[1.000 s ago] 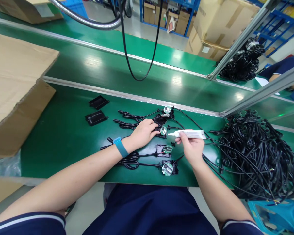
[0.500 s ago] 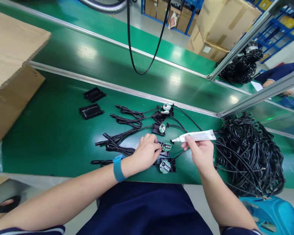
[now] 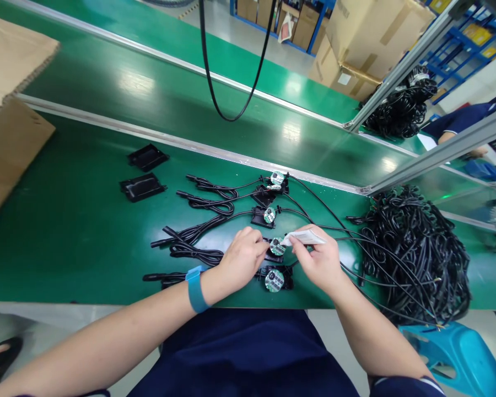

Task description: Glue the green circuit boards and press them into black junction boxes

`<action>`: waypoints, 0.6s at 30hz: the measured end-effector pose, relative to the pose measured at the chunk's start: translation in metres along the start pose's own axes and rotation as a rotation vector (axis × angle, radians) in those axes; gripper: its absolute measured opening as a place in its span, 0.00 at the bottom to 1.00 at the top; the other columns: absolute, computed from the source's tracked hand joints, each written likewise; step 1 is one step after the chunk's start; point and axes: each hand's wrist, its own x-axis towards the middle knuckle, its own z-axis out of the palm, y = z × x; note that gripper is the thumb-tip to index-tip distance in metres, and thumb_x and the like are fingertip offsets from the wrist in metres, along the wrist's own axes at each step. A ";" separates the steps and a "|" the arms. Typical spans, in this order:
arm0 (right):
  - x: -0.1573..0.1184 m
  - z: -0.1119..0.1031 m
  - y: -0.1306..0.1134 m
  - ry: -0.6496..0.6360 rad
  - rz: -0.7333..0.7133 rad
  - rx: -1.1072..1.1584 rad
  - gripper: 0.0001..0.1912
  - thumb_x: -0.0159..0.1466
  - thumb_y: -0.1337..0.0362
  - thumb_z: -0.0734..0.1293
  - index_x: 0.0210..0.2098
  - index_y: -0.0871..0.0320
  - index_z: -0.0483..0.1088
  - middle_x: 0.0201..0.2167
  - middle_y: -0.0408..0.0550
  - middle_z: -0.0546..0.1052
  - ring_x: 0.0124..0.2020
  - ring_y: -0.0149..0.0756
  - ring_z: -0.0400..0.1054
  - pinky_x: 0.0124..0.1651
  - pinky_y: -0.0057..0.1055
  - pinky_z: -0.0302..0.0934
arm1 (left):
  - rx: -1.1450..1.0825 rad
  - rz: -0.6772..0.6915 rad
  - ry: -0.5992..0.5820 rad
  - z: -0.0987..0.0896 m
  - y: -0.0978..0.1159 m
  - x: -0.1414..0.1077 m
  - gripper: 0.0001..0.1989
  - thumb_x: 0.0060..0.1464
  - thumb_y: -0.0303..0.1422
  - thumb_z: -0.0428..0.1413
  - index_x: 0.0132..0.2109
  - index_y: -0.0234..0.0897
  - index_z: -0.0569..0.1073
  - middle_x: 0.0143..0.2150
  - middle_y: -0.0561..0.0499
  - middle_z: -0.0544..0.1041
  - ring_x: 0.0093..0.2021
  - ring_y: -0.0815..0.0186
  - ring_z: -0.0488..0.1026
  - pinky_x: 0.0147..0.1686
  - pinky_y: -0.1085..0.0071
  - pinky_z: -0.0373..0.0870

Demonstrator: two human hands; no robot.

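Observation:
My right hand (image 3: 320,259) grips a white squeeze tube (image 3: 308,237), its nozzle touching or just over a round green circuit board (image 3: 277,246). From the left, my left hand (image 3: 243,256) pinches that board's edge with closed fingertips; the exact contact is partly hidden. Under the board lies a black plastic housing (image 3: 278,258). Nearer to me sits another round circuit board (image 3: 274,280) on its black housing. Farther up the row are a smaller round board (image 3: 269,215) and one more board (image 3: 277,178), with black cables running off both sides.
Two black plastic covers (image 3: 143,187) lie at the left on the green table (image 3: 86,231). A cardboard box (image 3: 16,149) stands at the far left. To the right is a big heap of black cables (image 3: 417,259). A black cable loop (image 3: 231,118) hangs ahead, before a metal rail (image 3: 215,150).
My right hand has moved left and tilted the tube, bringing its nozzle from beside the board onto or just above it. My left hand stays at the board. The view has shifted slightly.

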 end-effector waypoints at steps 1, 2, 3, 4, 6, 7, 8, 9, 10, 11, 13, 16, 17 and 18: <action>0.001 0.001 0.000 -0.001 -0.014 -0.014 0.06 0.68 0.65 0.65 0.34 0.54 0.74 0.32 0.46 0.78 0.35 0.37 0.74 0.41 0.34 0.68 | -0.001 0.000 0.000 0.000 0.000 0.000 0.12 0.64 0.27 0.51 0.35 0.36 0.78 0.33 0.46 0.69 0.38 0.60 0.62 0.37 0.63 0.62; 0.001 0.002 0.001 -0.004 -0.026 -0.026 0.07 0.68 0.65 0.65 0.34 0.54 0.74 0.32 0.46 0.78 0.35 0.37 0.74 0.40 0.34 0.68 | -0.003 -0.002 0.002 -0.001 0.001 0.001 0.12 0.64 0.27 0.52 0.35 0.37 0.78 0.33 0.47 0.69 0.38 0.60 0.62 0.37 0.63 0.62; 0.002 0.003 0.001 -0.010 -0.036 -0.034 0.07 0.68 0.65 0.65 0.34 0.54 0.73 0.32 0.46 0.78 0.35 0.36 0.73 0.40 0.34 0.67 | -0.005 -0.004 0.004 -0.001 0.001 0.001 0.12 0.64 0.27 0.52 0.34 0.37 0.78 0.33 0.47 0.69 0.37 0.61 0.62 0.37 0.63 0.62; 0.003 0.004 0.002 -0.019 -0.043 -0.039 0.07 0.68 0.65 0.65 0.34 0.54 0.73 0.31 0.46 0.77 0.34 0.36 0.73 0.39 0.33 0.67 | -0.007 -0.007 0.007 -0.002 0.001 0.001 0.12 0.64 0.27 0.52 0.34 0.37 0.78 0.33 0.47 0.69 0.37 0.61 0.62 0.37 0.64 0.62; 0.003 0.004 0.002 -0.036 -0.053 -0.045 0.08 0.69 0.65 0.64 0.34 0.54 0.73 0.31 0.46 0.77 0.34 0.36 0.72 0.38 0.32 0.66 | -0.012 -0.013 0.006 -0.003 0.002 0.001 0.12 0.64 0.26 0.52 0.34 0.36 0.78 0.33 0.47 0.69 0.37 0.61 0.62 0.37 0.64 0.62; 0.003 0.004 0.002 -0.041 -0.057 -0.047 0.08 0.69 0.65 0.64 0.34 0.54 0.73 0.31 0.46 0.77 0.33 0.35 0.72 0.38 0.32 0.65 | -0.015 -0.016 0.004 -0.003 0.003 0.001 0.12 0.64 0.26 0.52 0.34 0.36 0.78 0.33 0.47 0.69 0.37 0.61 0.62 0.37 0.64 0.62; 0.003 0.003 0.002 -0.045 -0.059 -0.047 0.07 0.69 0.65 0.64 0.34 0.55 0.73 0.31 0.46 0.77 0.33 0.35 0.72 0.37 0.32 0.65 | -0.017 -0.017 0.000 -0.004 0.003 0.002 0.12 0.64 0.26 0.52 0.34 0.36 0.78 0.33 0.47 0.69 0.37 0.61 0.62 0.37 0.65 0.62; 0.002 0.003 0.002 -0.047 -0.062 -0.047 0.07 0.69 0.66 0.64 0.34 0.55 0.73 0.31 0.46 0.77 0.33 0.35 0.72 0.37 0.32 0.65 | -0.018 -0.018 -0.003 -0.004 0.003 0.002 0.12 0.64 0.26 0.52 0.34 0.35 0.78 0.33 0.47 0.69 0.37 0.61 0.62 0.37 0.65 0.62; 0.001 0.002 0.002 -0.047 -0.062 -0.048 0.07 0.69 0.66 0.64 0.35 0.55 0.72 0.32 0.46 0.77 0.33 0.35 0.72 0.37 0.32 0.65 | -0.019 -0.019 -0.004 -0.004 0.003 0.002 0.12 0.64 0.26 0.52 0.34 0.35 0.79 0.33 0.47 0.70 0.37 0.61 0.62 0.37 0.65 0.62; 0.000 0.001 0.003 -0.045 -0.059 -0.049 0.06 0.69 0.66 0.64 0.35 0.55 0.72 0.31 0.46 0.76 0.33 0.35 0.71 0.37 0.32 0.65 | -0.020 -0.019 -0.004 -0.004 0.003 0.002 0.13 0.64 0.27 0.52 0.35 0.35 0.79 0.33 0.47 0.70 0.37 0.61 0.63 0.37 0.65 0.62; -0.003 -0.002 0.004 -0.044 -0.050 -0.050 0.06 0.69 0.67 0.65 0.34 0.54 0.72 0.31 0.45 0.76 0.33 0.35 0.71 0.37 0.32 0.65 | -0.024 -0.018 0.000 -0.004 0.003 0.002 0.13 0.64 0.27 0.51 0.35 0.35 0.79 0.33 0.47 0.70 0.37 0.61 0.63 0.37 0.65 0.63; -0.006 -0.006 0.006 -0.030 -0.039 -0.056 0.07 0.68 0.67 0.65 0.33 0.54 0.72 0.31 0.45 0.76 0.33 0.35 0.71 0.38 0.32 0.65 | -0.030 -0.013 0.009 -0.004 0.002 0.003 0.13 0.65 0.27 0.51 0.34 0.35 0.79 0.33 0.47 0.70 0.37 0.61 0.62 0.37 0.65 0.63; -0.007 -0.007 0.006 -0.020 -0.041 -0.055 0.07 0.68 0.67 0.65 0.33 0.54 0.72 0.31 0.45 0.76 0.33 0.35 0.72 0.38 0.33 0.65 | -0.030 -0.009 0.014 -0.003 0.002 0.002 0.13 0.65 0.27 0.51 0.34 0.34 0.79 0.33 0.46 0.70 0.37 0.61 0.62 0.37 0.65 0.63; -0.008 -0.009 0.006 -0.007 -0.044 -0.053 0.07 0.68 0.68 0.65 0.33 0.54 0.72 0.31 0.45 0.77 0.34 0.35 0.72 0.38 0.33 0.65 | -0.029 -0.007 0.018 -0.003 0.002 0.002 0.13 0.65 0.27 0.51 0.34 0.34 0.79 0.32 0.46 0.70 0.37 0.61 0.62 0.37 0.65 0.63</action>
